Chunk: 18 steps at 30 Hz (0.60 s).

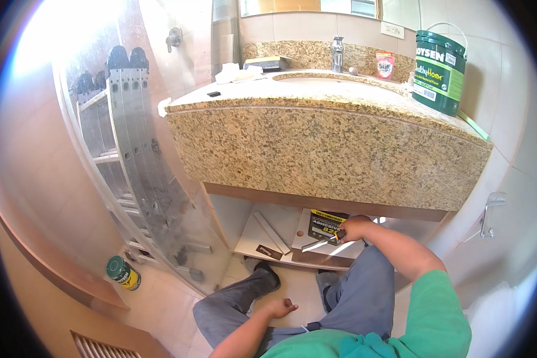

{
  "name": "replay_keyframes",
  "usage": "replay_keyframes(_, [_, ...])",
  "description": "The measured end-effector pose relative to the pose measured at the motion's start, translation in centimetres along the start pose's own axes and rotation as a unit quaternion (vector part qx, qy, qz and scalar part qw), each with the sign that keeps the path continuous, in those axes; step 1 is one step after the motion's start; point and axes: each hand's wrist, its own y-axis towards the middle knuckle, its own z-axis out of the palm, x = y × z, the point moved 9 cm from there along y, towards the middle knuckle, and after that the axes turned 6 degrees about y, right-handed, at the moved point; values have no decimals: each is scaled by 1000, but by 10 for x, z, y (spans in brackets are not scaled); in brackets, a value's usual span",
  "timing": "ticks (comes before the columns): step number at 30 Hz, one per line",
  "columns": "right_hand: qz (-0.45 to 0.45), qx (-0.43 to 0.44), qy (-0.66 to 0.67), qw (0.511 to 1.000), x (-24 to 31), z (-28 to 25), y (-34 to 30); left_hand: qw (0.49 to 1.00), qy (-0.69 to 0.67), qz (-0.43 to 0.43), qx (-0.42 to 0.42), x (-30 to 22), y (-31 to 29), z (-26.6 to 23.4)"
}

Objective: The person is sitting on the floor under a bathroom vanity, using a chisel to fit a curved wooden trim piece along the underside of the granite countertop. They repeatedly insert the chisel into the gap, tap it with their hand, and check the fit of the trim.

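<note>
My right hand [355, 227] reaches into the low opening under the granite counter. Its fingers are closed round the dark handle of a bladed hand tool [317, 243], whose pale flat blade points left; the exact kind is unclear. Just behind that hand stands a black and yellow adhesive can [327, 223] on the cabinet floor, partly covered by the hand. My left hand [280, 308] hovers by my left thigh, its fingers curled in with nothing visible in them.
A pale strip [272, 232] and a small dark label-like piece [269, 252] lie in the cabinet. The granite counter front [328, 149] overhangs the opening. A green paint bucket [440, 71] stands on top. Left are a folded ladder [128, 119] behind glass and a can [123, 272] on the floor.
</note>
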Motion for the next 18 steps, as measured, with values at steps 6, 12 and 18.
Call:
replay_keyframes(6, [7,-14,41,999,3,17,59,999,17,-25,39,11,6,5])
replay_keyframes(12, [-2,49,88,995,-2,43,88,995,-74,-39,57,37,19,19])
replay_keyframes(18, [34,-14,225,974,-22,35,96,978,-185,-79,57,79,42,42])
